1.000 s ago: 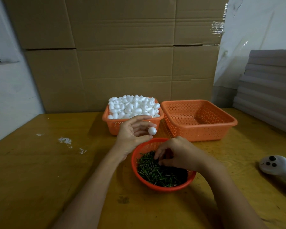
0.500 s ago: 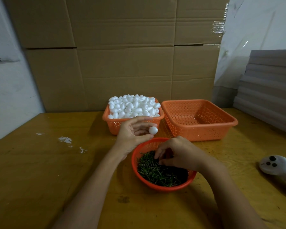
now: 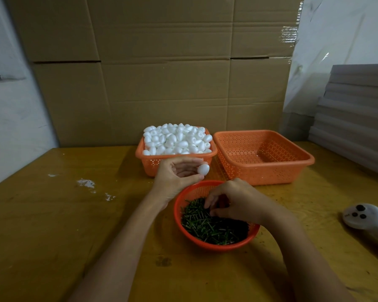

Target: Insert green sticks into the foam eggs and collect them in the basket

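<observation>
Head view looks down on a yellow wooden bench (image 3: pixel 52 236) laid out so everything sits within easy reach. The empty square basket (image 3: pixel 264 174) stands at the back right, ready, I judge, to take finished pieces. Just beside it on its left is a second basket (image 3: pixel 148 163), heaped with foam eggs (image 3: pixel 175 139). Nearest the person is a round basket (image 3: pixel 216 247) of green sticks (image 3: pixel 207 227), placed between the arms so a stick travels the shortest way to an egg. The left hand (image 3: pixel 175 175) hovers by the far rim of that round basket. Its fingers (image 3: pixel 188 160) and thumb pinch one foam egg (image 3: pixel 203 168) out at their tips, leaving most of its surface exposed for piercing. The right hand (image 3: pixel 234 201) reaches down into the sticks with its fingers curled together. Whether they have closed on a stick is hidden, so I cannot tell.
</observation>
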{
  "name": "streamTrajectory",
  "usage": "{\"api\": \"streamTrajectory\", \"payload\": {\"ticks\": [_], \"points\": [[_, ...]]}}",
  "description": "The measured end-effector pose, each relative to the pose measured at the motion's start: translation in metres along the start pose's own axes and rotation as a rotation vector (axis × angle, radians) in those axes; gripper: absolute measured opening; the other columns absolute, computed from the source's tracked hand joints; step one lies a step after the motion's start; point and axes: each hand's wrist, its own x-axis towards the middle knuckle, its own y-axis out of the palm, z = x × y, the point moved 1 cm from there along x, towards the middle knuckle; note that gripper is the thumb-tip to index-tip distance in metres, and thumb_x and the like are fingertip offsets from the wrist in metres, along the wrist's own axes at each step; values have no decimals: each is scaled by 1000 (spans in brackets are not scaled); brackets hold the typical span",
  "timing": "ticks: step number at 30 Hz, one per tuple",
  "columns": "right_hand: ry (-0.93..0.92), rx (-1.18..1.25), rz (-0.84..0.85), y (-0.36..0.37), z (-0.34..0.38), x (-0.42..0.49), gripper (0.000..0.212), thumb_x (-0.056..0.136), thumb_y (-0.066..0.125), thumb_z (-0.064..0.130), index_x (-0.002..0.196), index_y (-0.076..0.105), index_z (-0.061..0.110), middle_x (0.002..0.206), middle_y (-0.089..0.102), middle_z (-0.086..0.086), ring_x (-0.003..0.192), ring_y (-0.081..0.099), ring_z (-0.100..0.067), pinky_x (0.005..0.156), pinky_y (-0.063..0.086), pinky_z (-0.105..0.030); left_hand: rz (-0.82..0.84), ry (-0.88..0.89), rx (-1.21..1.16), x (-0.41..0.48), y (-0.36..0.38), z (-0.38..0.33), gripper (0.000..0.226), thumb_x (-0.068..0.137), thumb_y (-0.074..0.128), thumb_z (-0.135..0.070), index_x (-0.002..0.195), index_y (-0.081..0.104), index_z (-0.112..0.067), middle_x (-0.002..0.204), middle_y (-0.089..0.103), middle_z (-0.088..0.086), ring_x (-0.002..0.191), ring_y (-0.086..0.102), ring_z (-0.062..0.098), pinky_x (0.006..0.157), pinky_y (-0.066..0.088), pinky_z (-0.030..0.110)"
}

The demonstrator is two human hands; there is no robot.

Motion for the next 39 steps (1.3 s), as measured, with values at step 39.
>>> {"api": "streamTrajectory", "payload": {"ticks": [39], "points": [[12,11,-1,-1,1,-1,22,85,82,20,101,78,35,93,76,24,92,67,11,82,50,-12,-1,-72,-151,-1,5,4,31,82,85,-8,111,80,-18,116,79,13,100,78,35,92,63,37]]}}
